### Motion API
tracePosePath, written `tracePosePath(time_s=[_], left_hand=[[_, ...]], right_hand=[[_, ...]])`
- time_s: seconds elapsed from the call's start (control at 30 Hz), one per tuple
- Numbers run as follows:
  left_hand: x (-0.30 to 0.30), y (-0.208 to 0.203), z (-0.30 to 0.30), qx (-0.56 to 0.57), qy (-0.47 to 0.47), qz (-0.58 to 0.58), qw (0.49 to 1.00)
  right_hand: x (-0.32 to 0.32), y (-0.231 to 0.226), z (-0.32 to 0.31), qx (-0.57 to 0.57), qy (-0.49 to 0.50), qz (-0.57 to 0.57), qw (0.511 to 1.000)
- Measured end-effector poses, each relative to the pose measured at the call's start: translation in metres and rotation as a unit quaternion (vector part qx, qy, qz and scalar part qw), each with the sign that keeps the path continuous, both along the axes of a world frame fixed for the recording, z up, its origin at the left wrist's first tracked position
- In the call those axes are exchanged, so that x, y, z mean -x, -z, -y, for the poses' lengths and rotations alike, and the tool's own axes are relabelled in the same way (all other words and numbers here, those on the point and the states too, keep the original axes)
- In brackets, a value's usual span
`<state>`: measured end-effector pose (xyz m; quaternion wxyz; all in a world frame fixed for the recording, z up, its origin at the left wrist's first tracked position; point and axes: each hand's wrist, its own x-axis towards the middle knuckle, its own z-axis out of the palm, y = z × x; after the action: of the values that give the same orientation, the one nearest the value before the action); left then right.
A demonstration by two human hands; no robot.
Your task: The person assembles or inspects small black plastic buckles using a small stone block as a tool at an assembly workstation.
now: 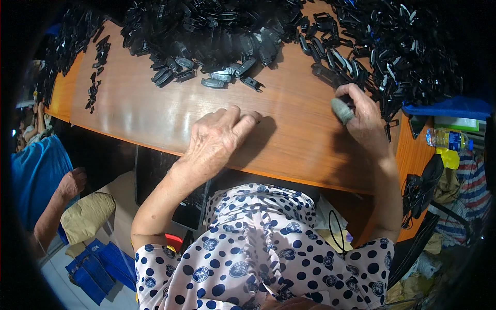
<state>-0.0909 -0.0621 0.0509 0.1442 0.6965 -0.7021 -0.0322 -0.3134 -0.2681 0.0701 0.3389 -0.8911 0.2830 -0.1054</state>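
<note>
My left hand (222, 132) is just above the wooden table near its front edge. Its fingers are curled downward and the tips are out of sight, so whatever they may hold is hidden. My right hand (364, 119) is by the near edge of the right-hand pile of black plastic parts (408, 51). A grey-green cover wraps its thumb, which bends close to the curled forefinger; a dark patch shows between them, too unclear to name. Ahead of my left hand lie several grey and black oval plastic casings (219, 77), at the front of a larger pile (206, 31).
A loose row of small black pieces (93, 88) lies on the table (155, 113) at left. Beyond its right edge are a clear bottle (447, 139) and a blue cloth (439, 106). Another person's arm (57, 199) is at far left, beside a blue garment.
</note>
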Motion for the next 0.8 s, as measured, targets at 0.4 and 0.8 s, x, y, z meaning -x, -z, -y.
tracePosePath(time_s=[0.4, 0.8], left_hand=[[0.016, 0.022, 0.003, -0.151, -0.085, -0.651, 0.739], [0.032, 0.025, -0.017, 0.084, -0.021, -0.424, 0.902]], right_hand=[[-0.026, 0.032, -0.063, -0.519, 0.090, 0.170, 0.833], [-0.021, 0.038, -0.092, -0.590, 0.053, 0.217, 0.776]])
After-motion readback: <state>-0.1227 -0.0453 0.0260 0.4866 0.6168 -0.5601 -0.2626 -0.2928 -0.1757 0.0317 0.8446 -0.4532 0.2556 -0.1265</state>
